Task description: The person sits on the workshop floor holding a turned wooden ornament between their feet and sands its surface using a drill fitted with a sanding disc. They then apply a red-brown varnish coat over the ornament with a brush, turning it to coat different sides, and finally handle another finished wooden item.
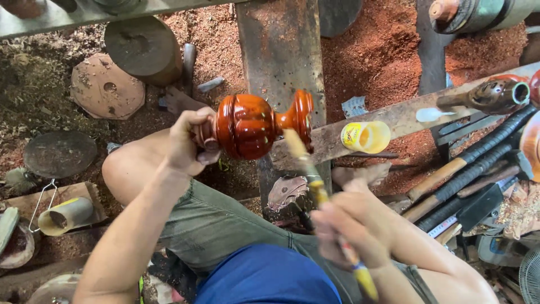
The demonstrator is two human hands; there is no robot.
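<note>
My left hand (188, 143) grips one end of a glossy red-brown turned wooden piece (253, 124), a ribbed bulb with a narrow neck and a flared disc, held sideways above my knee. My right hand (351, 225) holds a paintbrush (315, 188) with a yellow handle. Its pale bristle tip rests against the flared disc end of the wooden piece. The brush and right hand are blurred.
A small yellow-labelled open jar (365, 137) sits on a wooden plank (405, 115) to the right. Several long-handled turning tools (467, 169) lie at the far right. Round wood blanks (107, 87) and a log section (143, 48) rest in red sawdust at the upper left.
</note>
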